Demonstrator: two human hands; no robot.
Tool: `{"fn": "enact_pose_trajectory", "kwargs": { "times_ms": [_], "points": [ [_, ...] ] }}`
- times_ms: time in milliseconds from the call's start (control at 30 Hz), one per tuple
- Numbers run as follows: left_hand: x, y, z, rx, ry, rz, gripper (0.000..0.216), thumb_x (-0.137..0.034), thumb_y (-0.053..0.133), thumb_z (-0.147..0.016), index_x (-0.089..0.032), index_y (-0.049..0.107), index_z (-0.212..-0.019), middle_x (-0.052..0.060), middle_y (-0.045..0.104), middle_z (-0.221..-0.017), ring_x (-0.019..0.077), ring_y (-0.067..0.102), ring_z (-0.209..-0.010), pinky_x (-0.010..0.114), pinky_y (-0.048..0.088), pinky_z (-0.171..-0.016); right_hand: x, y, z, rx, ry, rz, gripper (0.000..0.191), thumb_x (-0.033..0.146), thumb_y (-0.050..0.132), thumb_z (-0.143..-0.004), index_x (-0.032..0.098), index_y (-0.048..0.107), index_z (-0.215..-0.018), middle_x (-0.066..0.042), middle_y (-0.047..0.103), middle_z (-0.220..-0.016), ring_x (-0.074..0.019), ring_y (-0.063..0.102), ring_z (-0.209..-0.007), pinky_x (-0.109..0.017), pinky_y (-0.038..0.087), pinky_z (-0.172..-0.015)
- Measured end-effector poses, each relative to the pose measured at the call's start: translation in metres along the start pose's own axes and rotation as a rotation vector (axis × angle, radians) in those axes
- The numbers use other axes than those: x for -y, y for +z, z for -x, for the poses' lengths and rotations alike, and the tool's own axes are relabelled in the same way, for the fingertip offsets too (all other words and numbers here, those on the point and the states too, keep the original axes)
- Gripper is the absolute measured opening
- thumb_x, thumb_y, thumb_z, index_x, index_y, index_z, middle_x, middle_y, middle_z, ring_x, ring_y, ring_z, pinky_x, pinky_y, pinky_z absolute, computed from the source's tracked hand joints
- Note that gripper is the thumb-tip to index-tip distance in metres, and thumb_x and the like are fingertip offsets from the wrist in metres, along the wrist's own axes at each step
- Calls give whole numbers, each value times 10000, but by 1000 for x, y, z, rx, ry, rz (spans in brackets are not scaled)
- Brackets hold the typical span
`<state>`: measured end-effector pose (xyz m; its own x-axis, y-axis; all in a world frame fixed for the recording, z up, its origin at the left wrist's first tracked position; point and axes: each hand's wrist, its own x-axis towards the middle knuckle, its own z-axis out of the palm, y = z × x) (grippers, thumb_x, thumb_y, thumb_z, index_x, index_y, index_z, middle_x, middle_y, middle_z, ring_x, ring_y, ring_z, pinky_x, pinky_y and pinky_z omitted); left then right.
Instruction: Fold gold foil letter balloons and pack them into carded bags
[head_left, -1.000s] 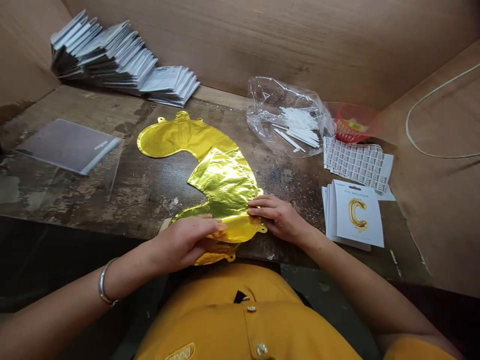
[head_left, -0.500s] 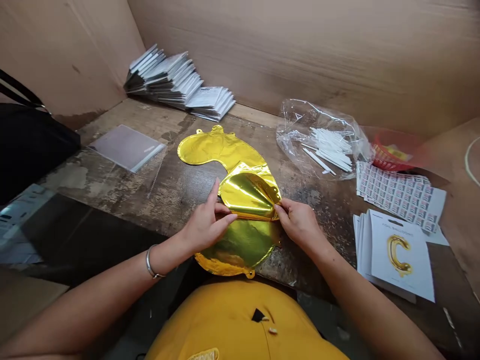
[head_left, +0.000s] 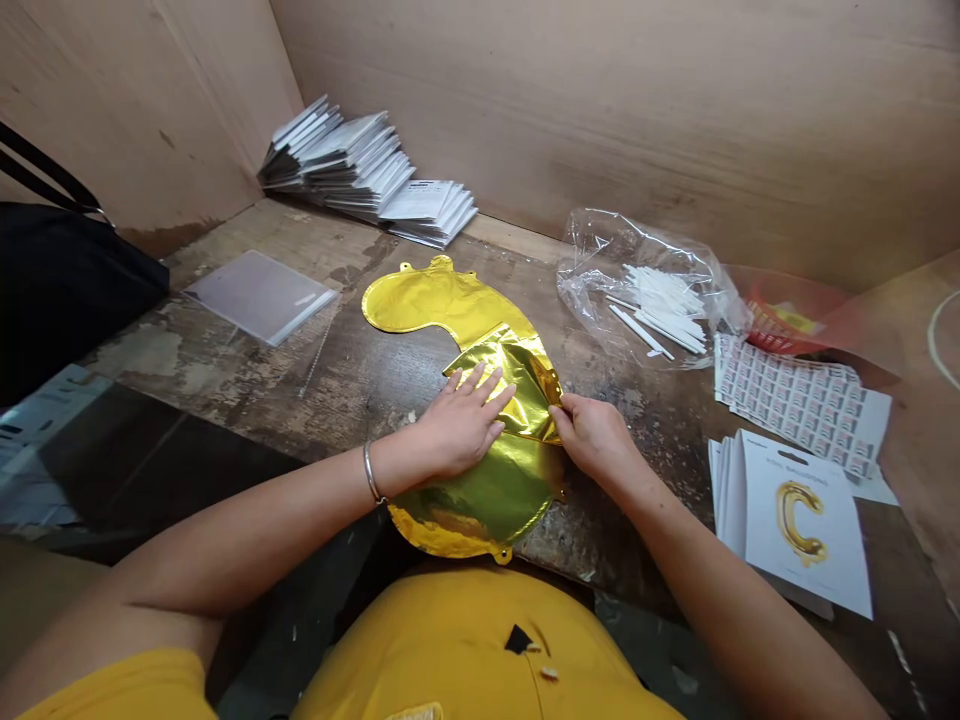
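A flat, shiny gold foil balloon [head_left: 480,505] lies on the worn wooden table in front of me, curved with small tabs along its edge. Across its middle is a folded-over layer of foil. My left hand [head_left: 466,420] rests flat on that fold with the fingers spread, pressing it down. At the fold's right edge, my right hand [head_left: 592,432] pinches the foil between thumb and fingers. The near end of the balloon reaches the table's front edge.
Stacks of packed white cards [head_left: 352,165] stand at the back left. Nearer are a clear plastic sleeve [head_left: 259,295] and a black bag [head_left: 71,285]. On the right lie white sticks [head_left: 664,305] in a clear bag, a red basket [head_left: 784,325], sticker sheets [head_left: 799,400] and "C" balloon cards [head_left: 806,580].
My left hand has moved from the fold's left edge onto its top and flattened out. The bulging foil layer now lies flatter. My right hand keeps its pinch at the right edge.
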<state>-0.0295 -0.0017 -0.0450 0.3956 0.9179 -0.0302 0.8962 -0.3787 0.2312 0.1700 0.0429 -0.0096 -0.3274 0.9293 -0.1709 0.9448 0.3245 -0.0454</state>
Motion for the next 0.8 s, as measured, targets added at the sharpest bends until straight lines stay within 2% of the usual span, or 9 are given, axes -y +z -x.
{"fn": "enact_pose_trajectory", "kwargs": {
  "times_ms": [100,167,233,333,433,533,633,700,800],
  "points": [
    [0,0,3,-7,10,4,525,-333,341,-995,-170,337,-1494,150,241,-1589,363,169,-1467,557,194,-1160,-1,2,5,-219,-54,27,320,279,476,-925,106,646,-1135,-207,682,-1057,-326,642,-965,-392,476,-772],
    [-2,-1,4,-10,14,3,527,-322,341,-989,-171,333,-1494,145,245,-1588,356,178,-1467,554,197,-1160,-1,7,9,-346,-218,15,441,281,482,-930,81,541,-1319,-240,532,-1358,-357,500,-1255,-465,430,-987],
    [-3,-3,3,-1,20,-1,544,-331,349,-982,-160,323,-1498,143,246,-1588,348,175,-1469,551,196,-1161,-1,16,10,-278,-438,-24,505,320,469,-946,103,471,-1402,-196,405,-1500,-335,346,-1400,-494,343,-1108],
    [6,-7,-4,32,-32,-7,594,-407,340,-979,-110,321,-1493,166,265,-1575,351,197,-1463,579,181,-1158,-2,31,9,-85,-574,-62,585,395,448,-958,118,383,-1469,-170,346,-1545,-315,294,-1436,-524,305,-1144],
    [27,-19,-15,22,-171,-51,616,-459,334,-979,-112,338,-1488,188,267,-1568,378,221,-1451,647,145,-1137,-3,37,7,-52,-532,-79,619,421,422,-966,123,326,-1500,-159,284,-1571,-308,253,-1454,-528,268,-1164],
    [40,-32,-20,-86,-314,-121,573,-360,372,-970,-99,359,-1480,205,267,-1563,400,202,-1453,677,117,-1123,-2,35,7,-37,-523,-84,627,421,404,-972,107,311,-1507,-153,271,-1575,-307,240,-1456,-513,256,-1175],
    [31,-35,-16,-200,-145,-145,551,-252,376,-955,-102,348,-1484,169,259,-1576,343,150,-1478,606,79,-1168,0,33,8,-35,-519,-86,628,417,403,-972,87,321,-1500,-167,275,-1570,-319,243,-1454,-523,257,-1173],
    [20,-27,-10,-139,48,-118,535,-254,361,-966,-123,352,-1484,135,282,-1575,312,155,-1481,545,108,-1187,1,31,9,-45,-511,-96,620,414,427,-962,91,351,-1485,-179,302,-1557,-323,260,-1448,-534,271,-1164],
    [12,-9,-3,-6,78,-71,533,-291,319,-989,-105,332,-1489,140,291,-1570,325,203,-1466,526,195,-1171,-3,26,10,-85,-519,-135,648,381,510,-916,77,368,-1470,-206,342,-1534,-317,302,-1433,-522,310,-1149]
  ]
}}
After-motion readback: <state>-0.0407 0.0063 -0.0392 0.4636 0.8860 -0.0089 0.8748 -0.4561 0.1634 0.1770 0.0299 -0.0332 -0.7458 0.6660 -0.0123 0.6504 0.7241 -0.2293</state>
